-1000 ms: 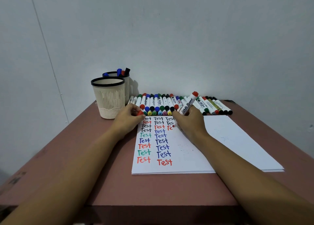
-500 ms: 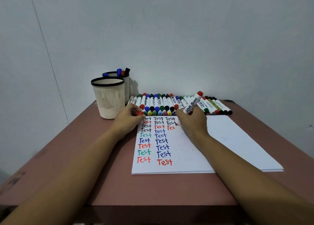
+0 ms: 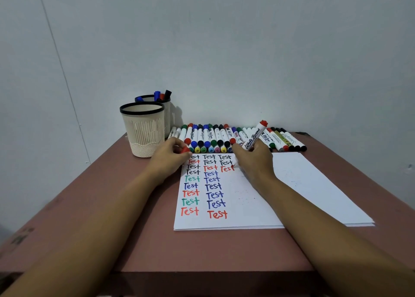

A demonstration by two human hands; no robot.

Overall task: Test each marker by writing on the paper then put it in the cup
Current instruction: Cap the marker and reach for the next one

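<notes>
The brown surface (image 3: 202, 251) carries all the things. On it lies the white paper (image 3: 303, 195), a thin stack, with the word "Test" written in three columns in black, red, green and blue.

Beyond the far left corner of the paper stands the front cup (image 3: 143, 135), cream with a black rim and upright. What is inside it cannot be seen from this angle. Just behind it, farther from the paper, stands the back cup (image 3: 168, 117) of the same kind. It holds several capped markers (image 3: 160, 94), whose blue, red and black ends rise above its rim.

Along the far edge of the paper lies the row of markers (image 3: 213, 137), side by side and in two layers, with caps in many colours. It reaches from near the cups to past the middle of that edge.

The right hand (image 3: 256, 159) rests on the paper near its far edge. Its grip is closed around the red marker (image 3: 254, 137), which tilts away from the person. The tip touches the paper at the end of the red word in the third column.

The left hand (image 3: 168, 157) rests at the far left corner of the paper, partly on the surface. Its grip pinches the red cap (image 3: 185, 149) between thumb and fingers.
</notes>
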